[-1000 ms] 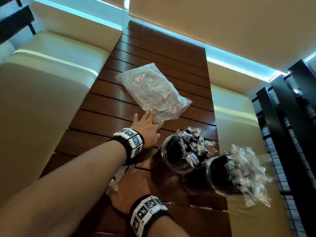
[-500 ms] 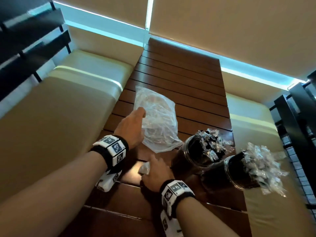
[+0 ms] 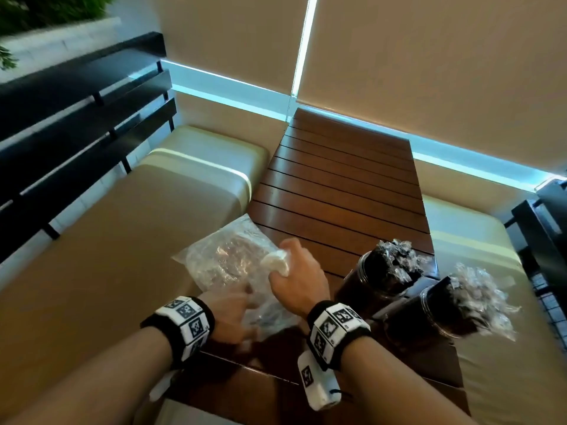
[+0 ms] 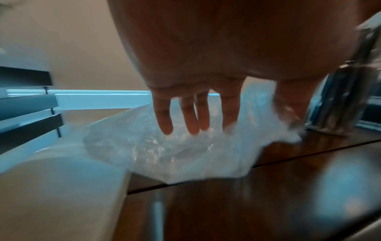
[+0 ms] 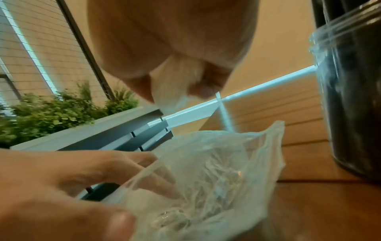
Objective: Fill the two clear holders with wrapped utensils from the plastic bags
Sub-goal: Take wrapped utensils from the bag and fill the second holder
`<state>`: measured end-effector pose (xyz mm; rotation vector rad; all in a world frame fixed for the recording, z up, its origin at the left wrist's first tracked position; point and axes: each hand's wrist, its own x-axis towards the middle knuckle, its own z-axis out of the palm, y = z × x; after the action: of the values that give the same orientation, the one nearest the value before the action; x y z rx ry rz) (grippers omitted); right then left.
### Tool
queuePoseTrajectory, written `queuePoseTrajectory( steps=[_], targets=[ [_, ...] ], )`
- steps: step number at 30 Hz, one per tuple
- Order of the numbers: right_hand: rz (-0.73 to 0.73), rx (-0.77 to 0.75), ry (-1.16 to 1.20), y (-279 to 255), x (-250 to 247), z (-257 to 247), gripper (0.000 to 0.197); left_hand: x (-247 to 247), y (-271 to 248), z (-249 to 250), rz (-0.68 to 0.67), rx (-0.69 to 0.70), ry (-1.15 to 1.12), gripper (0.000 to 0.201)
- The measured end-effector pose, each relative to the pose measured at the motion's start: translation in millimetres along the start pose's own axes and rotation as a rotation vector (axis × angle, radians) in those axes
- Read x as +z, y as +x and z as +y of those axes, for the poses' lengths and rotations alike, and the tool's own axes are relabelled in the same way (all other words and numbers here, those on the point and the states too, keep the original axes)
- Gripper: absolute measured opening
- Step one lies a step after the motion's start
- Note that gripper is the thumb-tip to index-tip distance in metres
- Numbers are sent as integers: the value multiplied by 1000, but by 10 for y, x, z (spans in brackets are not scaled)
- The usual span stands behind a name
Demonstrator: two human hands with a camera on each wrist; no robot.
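Two clear holders (image 3: 371, 286) (image 3: 441, 317) stand at the table's near right, both stuffed with wrapped black utensils. One holder (image 5: 350, 97) looms close on the right in the right wrist view. A clear plastic bag (image 3: 221, 265) (image 4: 164, 156) (image 5: 216, 171) lies at the table's left edge, partly over the bench. My left hand (image 3: 230, 314) (image 4: 195, 114) (image 5: 72, 176) holds its near end; the film runs between thumb and fingers. My right hand (image 3: 291, 271) (image 5: 171, 40) grips a crumpled plastic wad (image 3: 276, 263) (image 5: 173, 84) just right of the bag.
The slatted wooden table (image 3: 337, 185) stretches away toward the blinds. Beige benches (image 3: 122, 240) (image 3: 491, 302) flank it on both sides. Black slat railings (image 3: 76, 118) stand behind the left bench and at the far right.
My left hand dragged the bag from mid-table to the near left edge. My right hand rose off the table with the wad to beside the bag. The head view swung left.
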<state>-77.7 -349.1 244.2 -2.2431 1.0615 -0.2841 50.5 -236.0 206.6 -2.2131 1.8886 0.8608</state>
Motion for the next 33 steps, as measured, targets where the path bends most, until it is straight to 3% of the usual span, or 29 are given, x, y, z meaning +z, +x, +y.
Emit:
queuePoseTrajectory(
  steps=[2,4,7,9,10,12,14,15,17,19,21,24,26,29,31,33],
  targets=[
    [-202,85,-122,-1,170,119,48,18,16,48,-16,-27,-176,61],
    [-388,95,-263,-80,338,292,49,32,128,-122,161,-91,-254,44],
    [-597,104,-445,-248,474,507,52,26,259,-561,436,-331,-77,35],
    [-606,93,-500,-322,511,613,50,72,313,-877,561,-534,-231,56],
    [-589,69,-519,-340,517,648,49,123,353,-1029,558,-609,-345,72],
    [-567,27,-549,-344,528,672,48,117,382,-1153,499,-636,-534,105],
    [-564,-8,-562,-327,538,673,46,7,391,-1114,456,-587,-759,110],
    [-572,-10,-573,-317,538,661,44,-67,378,-1065,407,-557,-828,99],
    [-569,7,-593,-304,520,628,41,-222,338,-992,240,-489,-793,53],
    [-501,82,-484,-298,439,555,40,-362,304,-902,245,-462,-647,22],
    [-353,127,-302,-275,291,413,38,-555,244,-765,509,-469,-454,13],
    [-65,24,-175,-178,38,176,42,-852,162,-484,1002,-377,-102,21],
    [78,-21,-199,-103,-114,76,57,-964,135,-298,1145,-216,133,28],
    [195,-83,-346,-59,-269,58,43,-845,233,-125,1039,-57,312,38],
    [180,-97,-419,-82,-289,161,32,-628,311,-31,869,41,314,42],
    [86,-78,-449,-146,-239,328,30,-376,371,15,609,10,287,44]
  ],
)
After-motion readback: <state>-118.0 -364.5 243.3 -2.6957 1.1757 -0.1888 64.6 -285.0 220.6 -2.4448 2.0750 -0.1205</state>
